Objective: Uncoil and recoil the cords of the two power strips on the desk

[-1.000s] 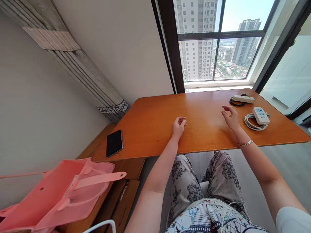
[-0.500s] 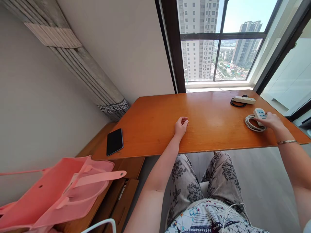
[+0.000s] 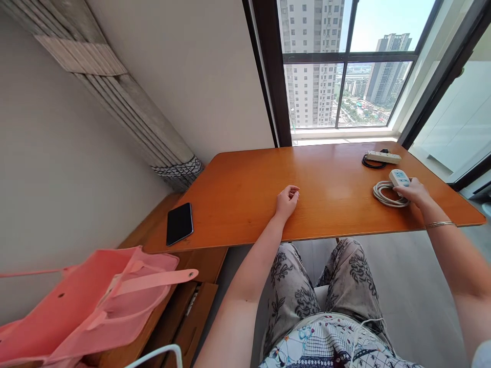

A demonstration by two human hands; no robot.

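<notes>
At the right of the wooden table (image 3: 245,204), my right hand (image 3: 415,193) is closed on a white power strip (image 3: 399,177), fingers and thumb around its near end. The strip's coiled white cable (image 3: 383,197) lies beside it on the left. My left hand (image 3: 287,200) rests on the table near the middle, fingers loosely curled, with nothing visible in them. Behind the gripped strip lies another power strip (image 3: 384,157), cream-coloured, with a black cord (image 3: 372,162) looped at its left end.
A black tablet or phone (image 3: 180,224) lies at the table's left edge. An open pink bag (image 3: 95,306) stands on a lower wooden cabinet (image 3: 205,306) at lower left. A window (image 3: 349,66) is beyond the table, with a grey curtain (image 3: 141,107) to the left.
My right hand has drawn the white power strip and its coiled cable a little to the left. The left hand stays about where it was.
</notes>
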